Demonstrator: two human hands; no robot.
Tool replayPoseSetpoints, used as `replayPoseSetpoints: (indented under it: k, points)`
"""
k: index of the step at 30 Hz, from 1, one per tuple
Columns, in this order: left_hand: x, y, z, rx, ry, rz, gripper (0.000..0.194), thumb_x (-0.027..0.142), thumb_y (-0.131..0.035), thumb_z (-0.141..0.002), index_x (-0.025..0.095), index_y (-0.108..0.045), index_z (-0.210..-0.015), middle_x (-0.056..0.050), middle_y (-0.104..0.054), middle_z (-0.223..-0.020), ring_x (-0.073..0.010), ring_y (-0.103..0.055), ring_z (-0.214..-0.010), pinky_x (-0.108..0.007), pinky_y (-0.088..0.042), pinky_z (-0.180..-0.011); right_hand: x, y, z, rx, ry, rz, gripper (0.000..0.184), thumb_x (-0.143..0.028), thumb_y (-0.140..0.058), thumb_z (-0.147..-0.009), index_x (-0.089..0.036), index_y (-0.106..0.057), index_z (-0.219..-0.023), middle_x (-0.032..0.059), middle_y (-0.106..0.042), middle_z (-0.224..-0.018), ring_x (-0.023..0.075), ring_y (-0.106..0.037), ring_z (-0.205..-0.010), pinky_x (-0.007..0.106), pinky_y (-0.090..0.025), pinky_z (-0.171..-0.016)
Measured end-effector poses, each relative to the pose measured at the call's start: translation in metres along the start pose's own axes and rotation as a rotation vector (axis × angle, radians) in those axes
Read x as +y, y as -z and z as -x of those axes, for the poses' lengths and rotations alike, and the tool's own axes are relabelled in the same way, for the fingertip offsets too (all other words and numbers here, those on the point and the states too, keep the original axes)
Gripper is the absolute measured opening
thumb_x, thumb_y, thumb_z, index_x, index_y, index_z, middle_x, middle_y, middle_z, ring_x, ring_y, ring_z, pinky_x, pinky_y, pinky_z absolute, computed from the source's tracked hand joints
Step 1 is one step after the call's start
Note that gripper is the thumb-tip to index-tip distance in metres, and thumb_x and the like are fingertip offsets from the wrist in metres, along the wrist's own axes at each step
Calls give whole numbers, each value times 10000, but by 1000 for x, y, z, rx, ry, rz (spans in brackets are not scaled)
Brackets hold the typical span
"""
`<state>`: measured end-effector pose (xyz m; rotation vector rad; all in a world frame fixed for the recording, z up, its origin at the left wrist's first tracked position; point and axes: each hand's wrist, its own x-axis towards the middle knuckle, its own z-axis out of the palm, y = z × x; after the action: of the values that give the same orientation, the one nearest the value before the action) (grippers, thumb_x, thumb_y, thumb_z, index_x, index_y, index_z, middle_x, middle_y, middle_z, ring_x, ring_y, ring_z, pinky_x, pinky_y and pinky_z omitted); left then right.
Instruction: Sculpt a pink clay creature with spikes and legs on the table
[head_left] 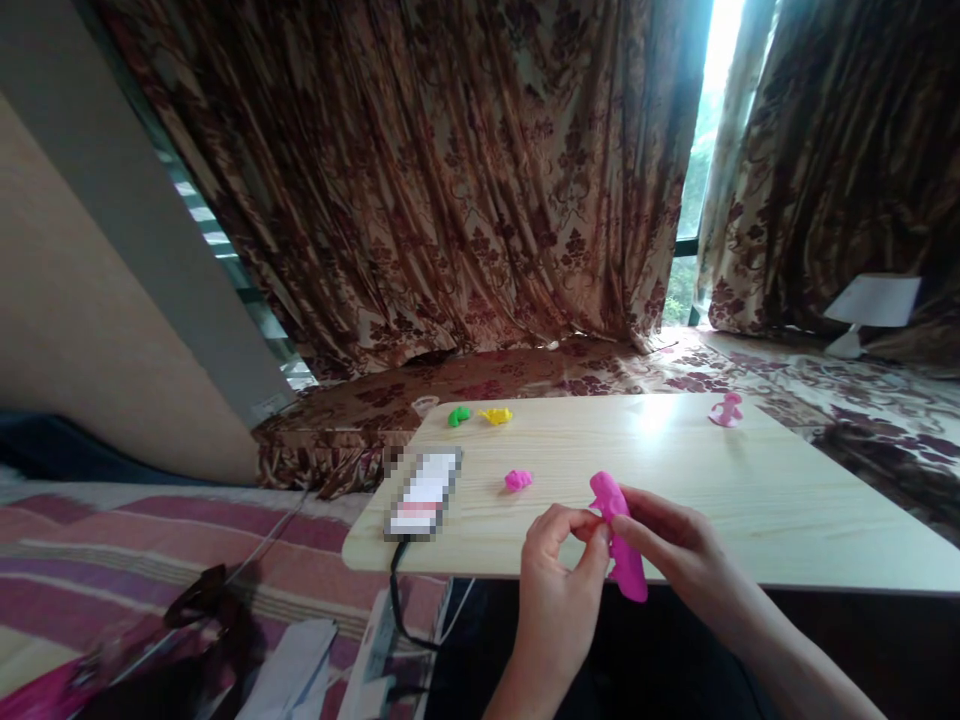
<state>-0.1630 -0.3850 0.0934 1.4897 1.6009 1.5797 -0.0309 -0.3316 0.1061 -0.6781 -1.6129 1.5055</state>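
Over the front edge of the pale wooden table [757,500], my right hand [675,535] grips a long, flattened piece of bright pink modelling clay [628,565] between thumb and fingers. Thumb and forefinger of my left hand [559,570] pinch the clay's left side, where its edge looks ragged. Beyond my left hand a small lump of pink clay [518,481] lies on the table. Farther back are a green clay lump [458,416] and a yellow one [496,416]. At the far right stands a small pink figure [726,409].
A phone-like device with a blurred screen [426,492] lies at the table's left, a black cable [395,590] running down from it. Left of the table is a striped bedspread [112,540]. Behind are patterned curtains [487,180] and a white lamp [874,302].
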Motion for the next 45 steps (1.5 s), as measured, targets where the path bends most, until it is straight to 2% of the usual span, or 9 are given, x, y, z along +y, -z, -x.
replayPoseSetpoints:
  k: [8,13,17,21,26,34,38,45]
  points:
    - [-24,11,-24,44,65,8,71,172,-572,-808,183,-641,-795,-16,-620,-792,-173,-591,-830,-309,-456,-819,24,-6,-39,34,-106,15,384,-381,-634,-813,-215,-628,-1160,47,-690,-1058,226,-621,-969,280,-521,-815]
    - [-32,23,-44,86,108,-3,101,142,-563,-799,178,-633,-736,-19,-627,-764,-183,-598,-814,-341,-472,-829,21,-17,-62,43,-153,104,380,-421,-613,-812,-228,-653,-1137,59,-696,-1073,274,-630,-1006,351,-536,-844]
    - [-35,32,-54,116,120,-16,86,142,-582,-782,193,-652,-784,-17,-640,-757,-188,-606,-804,-352,-488,-830,19,-20,-78,62,-196,171,328,-430,-618,-799,-269,-691,-1075,33,-705,-1065,282,-620,-1045,335,-530,-865]
    - [-41,37,-66,138,103,-69,111,120,-604,-756,204,-658,-803,-16,-640,-764,-188,-603,-817,-382,-466,-880,21,-23,-97,29,-221,214,352,-422,-623,-794,-271,-678,-1108,27,-699,-1080,290,-611,-1062,326,-531,-865]
    - [-52,40,-87,165,14,-193,114,102,-610,-737,201,-653,-774,-10,-623,-723,-183,-587,-806,-449,-378,-967,26,-26,-122,-2,-222,224,364,-415,-623,-791,-265,-672,-1120,25,-691,-1098,284,-622,-1044,312,-537,-853]
    - [-64,53,-115,38,72,-232,160,65,-595,-741,214,-628,-786,11,-617,-738,-148,-578,-753,-423,-353,-973,35,-25,-154,-19,-283,212,367,-423,-640,-775,-255,-688,-1098,40,-716,-1033,292,-655,-977,296,-565,-795]
    - [-69,64,-122,-8,89,-243,168,73,-612,-743,221,-640,-818,8,-626,-735,-155,-575,-763,-400,-386,-926,41,-28,-162,-59,-334,212,359,-428,-634,-783,-289,-676,-1111,23,-711,-1048,281,-656,-979,272,-575,-768]
    - [-74,75,-126,-63,18,-321,156,91,-606,-764,214,-630,-858,4,-643,-765,-150,-588,-790,-400,-353,-973,49,-30,-170,-113,-357,213,383,-447,-619,-790,-285,-663,-1134,24,-699,-1077,286,-652,-988,278,-577,-773]
